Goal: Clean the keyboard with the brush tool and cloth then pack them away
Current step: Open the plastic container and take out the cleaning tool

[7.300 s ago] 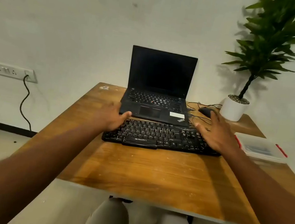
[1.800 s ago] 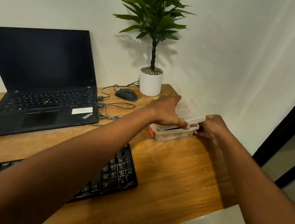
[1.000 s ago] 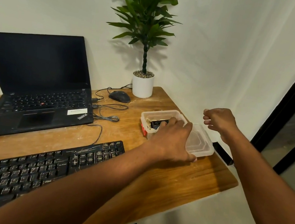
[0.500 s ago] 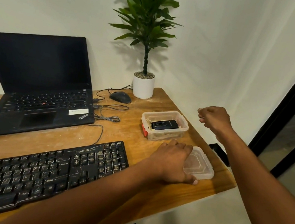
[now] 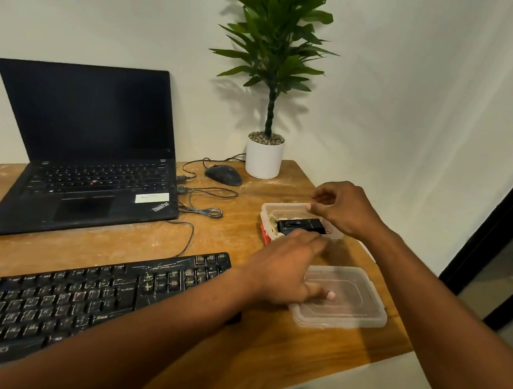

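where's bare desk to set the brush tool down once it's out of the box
Bare wood lies between the laptop and the keyboard, and along the near edge below the lid. It is crowded around the open box, cables and mouse.

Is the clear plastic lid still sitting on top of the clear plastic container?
No, the clear plastic lid lies flat on the wooden desk, in front of the open clear plastic container.

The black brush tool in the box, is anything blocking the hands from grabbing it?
Nothing visible. The lid lies off on the table, the box is open, and both hands hover right at the tool.
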A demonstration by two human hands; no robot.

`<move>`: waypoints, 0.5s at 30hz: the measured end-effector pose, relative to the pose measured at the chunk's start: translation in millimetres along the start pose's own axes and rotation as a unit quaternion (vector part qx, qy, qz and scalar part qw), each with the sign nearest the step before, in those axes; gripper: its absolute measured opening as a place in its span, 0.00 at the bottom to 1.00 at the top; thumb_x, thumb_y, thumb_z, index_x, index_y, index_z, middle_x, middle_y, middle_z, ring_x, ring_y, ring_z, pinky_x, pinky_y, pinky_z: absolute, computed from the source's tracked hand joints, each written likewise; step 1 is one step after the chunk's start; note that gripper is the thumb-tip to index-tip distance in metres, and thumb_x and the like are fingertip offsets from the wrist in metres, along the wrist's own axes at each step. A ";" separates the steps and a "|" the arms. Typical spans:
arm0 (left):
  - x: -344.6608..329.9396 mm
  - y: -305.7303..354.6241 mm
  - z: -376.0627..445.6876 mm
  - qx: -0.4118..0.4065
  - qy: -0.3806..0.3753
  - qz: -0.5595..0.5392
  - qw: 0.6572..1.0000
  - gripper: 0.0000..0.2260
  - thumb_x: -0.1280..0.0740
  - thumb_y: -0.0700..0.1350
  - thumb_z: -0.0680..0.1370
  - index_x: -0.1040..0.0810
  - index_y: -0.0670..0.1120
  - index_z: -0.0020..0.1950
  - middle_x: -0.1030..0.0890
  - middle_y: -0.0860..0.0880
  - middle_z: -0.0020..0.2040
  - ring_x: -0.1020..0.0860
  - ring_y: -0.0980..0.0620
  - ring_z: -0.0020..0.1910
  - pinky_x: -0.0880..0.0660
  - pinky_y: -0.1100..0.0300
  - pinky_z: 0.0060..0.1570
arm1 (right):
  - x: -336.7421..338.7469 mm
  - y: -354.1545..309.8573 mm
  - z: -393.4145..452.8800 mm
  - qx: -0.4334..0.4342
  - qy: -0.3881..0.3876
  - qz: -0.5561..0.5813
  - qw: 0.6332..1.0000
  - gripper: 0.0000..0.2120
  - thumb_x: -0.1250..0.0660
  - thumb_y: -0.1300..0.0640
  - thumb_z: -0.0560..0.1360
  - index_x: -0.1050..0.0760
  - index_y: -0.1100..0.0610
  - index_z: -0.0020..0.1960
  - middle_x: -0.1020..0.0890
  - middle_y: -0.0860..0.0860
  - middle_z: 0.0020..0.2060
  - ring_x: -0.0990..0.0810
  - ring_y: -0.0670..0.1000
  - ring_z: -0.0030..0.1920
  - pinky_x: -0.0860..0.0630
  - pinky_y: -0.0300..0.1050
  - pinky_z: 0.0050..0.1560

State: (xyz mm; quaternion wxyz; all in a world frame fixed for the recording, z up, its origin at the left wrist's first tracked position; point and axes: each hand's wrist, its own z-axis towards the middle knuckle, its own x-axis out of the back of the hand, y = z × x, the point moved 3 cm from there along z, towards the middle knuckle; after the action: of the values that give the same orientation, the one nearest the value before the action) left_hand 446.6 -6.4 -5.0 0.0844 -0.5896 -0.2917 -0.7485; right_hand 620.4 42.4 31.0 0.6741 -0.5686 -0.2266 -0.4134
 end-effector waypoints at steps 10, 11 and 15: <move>43.3 -62.9 -3.1 0.042 0.059 0.078 0.994 0.42 0.32 0.68 0.77 0.42 0.49 0.83 0.37 0.46 0.81 0.39 0.46 0.79 0.40 0.50 0.77 | -31.6 -10.8 25.9 0.004 -0.176 -0.109 0.978 0.20 0.20 0.55 0.73 0.17 0.55 0.63 0.15 0.50 0.58 0.18 0.51 0.55 0.24 0.43 0.56; 44.8 -68.0 -3.1 0.051 0.057 0.083 0.994 0.42 0.32 0.68 0.77 0.42 0.48 0.83 0.37 0.46 0.82 0.40 0.46 0.80 0.41 0.49 0.77 | -34.2 -10.6 27.0 0.006 -0.188 -0.118 0.975 0.21 0.20 0.55 0.73 0.17 0.56 0.65 0.15 0.51 0.59 0.18 0.51 0.56 0.24 0.42 0.55; 44.8 -83.2 -3.6 0.078 0.043 0.089 0.992 0.43 0.33 0.68 0.77 0.43 0.48 0.84 0.41 0.46 0.83 0.44 0.46 0.82 0.46 0.50 0.79 | -37.6 -11.3 30.0 -0.004 -0.220 -0.121 0.968 0.23 0.21 0.60 0.74 0.20 0.58 0.68 0.16 0.53 0.63 0.18 0.52 0.59 0.23 0.41 0.59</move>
State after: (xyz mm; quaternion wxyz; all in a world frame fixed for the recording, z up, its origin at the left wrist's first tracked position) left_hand 391.4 69.3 8.2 0.2089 -0.5723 -0.2916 -0.7374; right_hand 595.3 82.2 15.9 0.5502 -0.6168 -0.4348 -0.3574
